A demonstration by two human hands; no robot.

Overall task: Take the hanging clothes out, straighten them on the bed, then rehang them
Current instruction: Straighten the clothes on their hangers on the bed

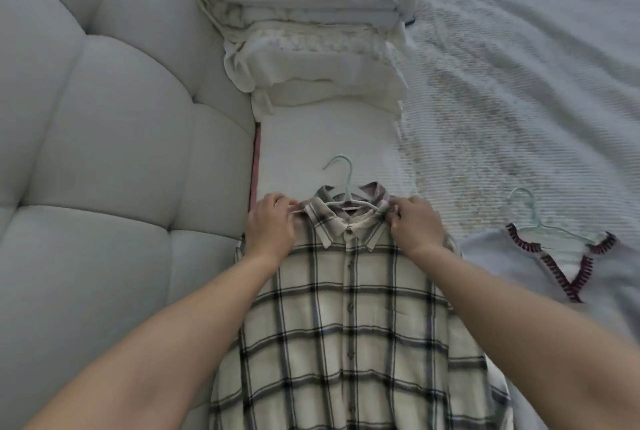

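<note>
A cream plaid shirt lies flat on the bed, buttoned, collar pointing away from me. A pale green hanger sits inside its collar, hook sticking out onto the white sheet. My left hand pinches the shirt's left shoulder at the hanger's end. My right hand pinches the right shoulder beside the collar. To the right lies a pale blue V-neck top with dark red trim, on its own pale green hanger.
A grey tufted headboard fills the left side. A stack of folded white linens with a plush shape on top sits beyond the shirt. A white ribbed bedspread covers the right.
</note>
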